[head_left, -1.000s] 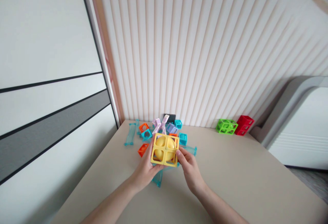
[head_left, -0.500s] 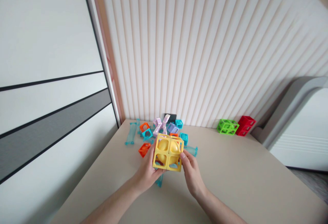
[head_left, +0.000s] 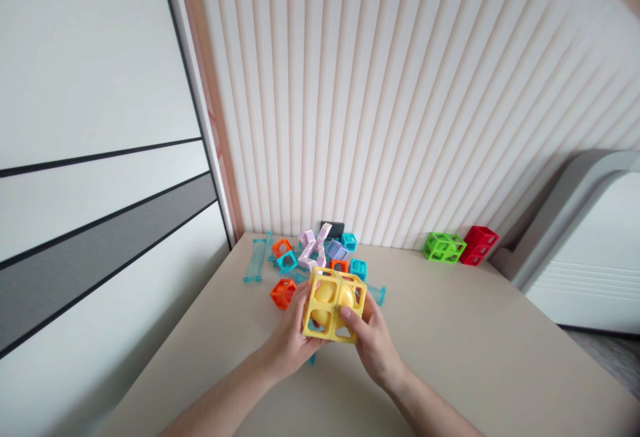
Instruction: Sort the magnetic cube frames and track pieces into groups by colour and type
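We clamp the yellow block (head_left: pixel 333 307) between our left hand (head_left: pixel 290 331) and right hand (head_left: pixel 376 340) — even pressure from both sides should steady it.

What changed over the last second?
The yellow plastic open-frame block moved right and lower in view. The right hand's thumb went from its right edge onto its front. The left hand kept hold; the green and red plastic open-frame blocks stayed put.

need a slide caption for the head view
Left hand and right hand hold a yellow block above the table.
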Demonstrator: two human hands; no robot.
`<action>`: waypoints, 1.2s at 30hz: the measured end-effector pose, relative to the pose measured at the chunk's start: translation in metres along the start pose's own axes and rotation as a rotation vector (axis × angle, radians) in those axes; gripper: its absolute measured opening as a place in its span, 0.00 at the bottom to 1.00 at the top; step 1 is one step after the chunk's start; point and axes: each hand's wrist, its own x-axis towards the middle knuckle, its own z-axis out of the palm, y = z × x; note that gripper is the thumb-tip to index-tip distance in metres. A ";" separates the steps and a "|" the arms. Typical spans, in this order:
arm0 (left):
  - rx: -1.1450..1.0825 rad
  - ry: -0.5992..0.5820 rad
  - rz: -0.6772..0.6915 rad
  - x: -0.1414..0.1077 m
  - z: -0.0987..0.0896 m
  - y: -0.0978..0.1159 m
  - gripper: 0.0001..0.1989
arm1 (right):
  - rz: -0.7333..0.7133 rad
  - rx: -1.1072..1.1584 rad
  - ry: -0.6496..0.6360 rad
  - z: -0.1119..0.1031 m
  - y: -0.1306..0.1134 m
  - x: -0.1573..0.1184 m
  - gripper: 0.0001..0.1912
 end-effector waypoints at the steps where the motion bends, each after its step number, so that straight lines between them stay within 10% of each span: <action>1: 0.005 -0.001 0.010 0.000 0.000 0.000 0.37 | -0.003 0.001 0.002 0.000 0.000 0.000 0.27; 36: -0.053 -0.058 -0.068 -0.003 0.001 -0.002 0.37 | -0.018 -0.121 0.109 0.007 0.001 0.001 0.31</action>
